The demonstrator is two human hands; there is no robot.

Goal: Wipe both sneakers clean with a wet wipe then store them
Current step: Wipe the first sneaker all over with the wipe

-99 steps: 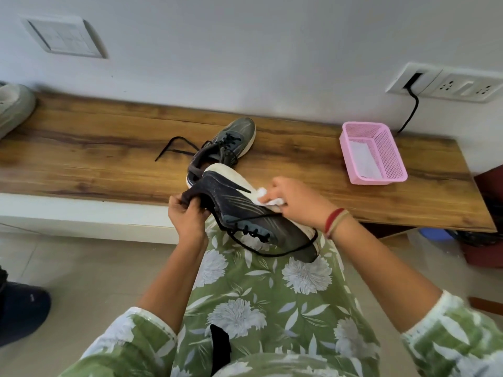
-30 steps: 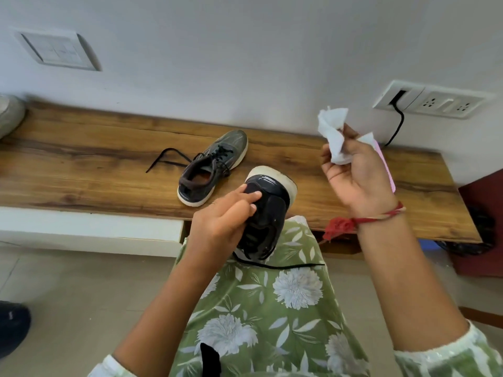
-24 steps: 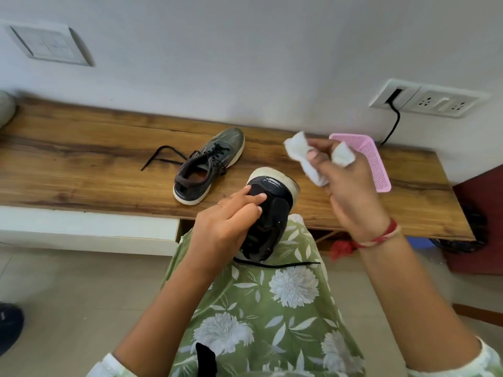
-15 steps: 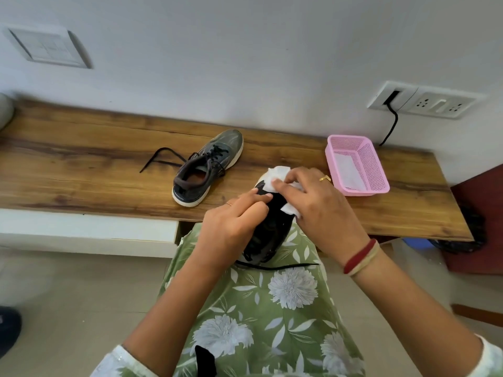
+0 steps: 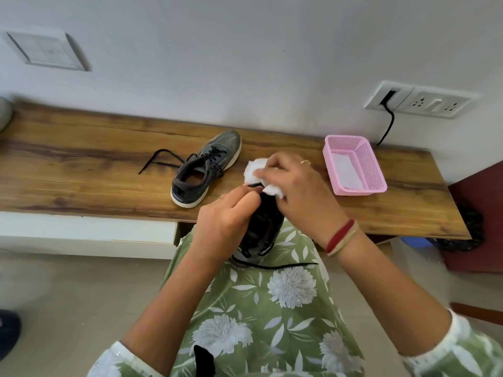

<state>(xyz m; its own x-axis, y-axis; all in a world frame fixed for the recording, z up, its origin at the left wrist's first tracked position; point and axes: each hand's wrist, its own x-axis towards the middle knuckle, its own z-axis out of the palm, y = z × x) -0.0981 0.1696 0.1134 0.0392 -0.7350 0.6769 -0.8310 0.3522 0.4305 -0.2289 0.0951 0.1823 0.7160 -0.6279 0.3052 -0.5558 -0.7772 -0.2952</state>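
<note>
Dark sneaker (image 5: pixel 265 224) stands on your lap (image 5: pixel 272 300) between your hands: your left hand (image 5: pixel 226 221) grips its side while your right hand (image 5: pixel 296 194) pinches the wet wipe (image 5: pixel 254 171) against its top end. Grey sneaker (image 5: pixel 205 170) sits beyond your left hand.

Both bare forearms reach forward, hands meeting. The left hand (image 5: pixel 224 219) curls round a sneaker (image 5: pixel 265 227); the right hand (image 5: pixel 298 198) pinches a wipe (image 5: pixel 254 172) in bent fingers.

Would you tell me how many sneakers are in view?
2. A grey sneaker lies on the wooden bench; a dark sneaker rests on the lap, held by the left hand. Cropped shapes at left edge are unclear.
</note>
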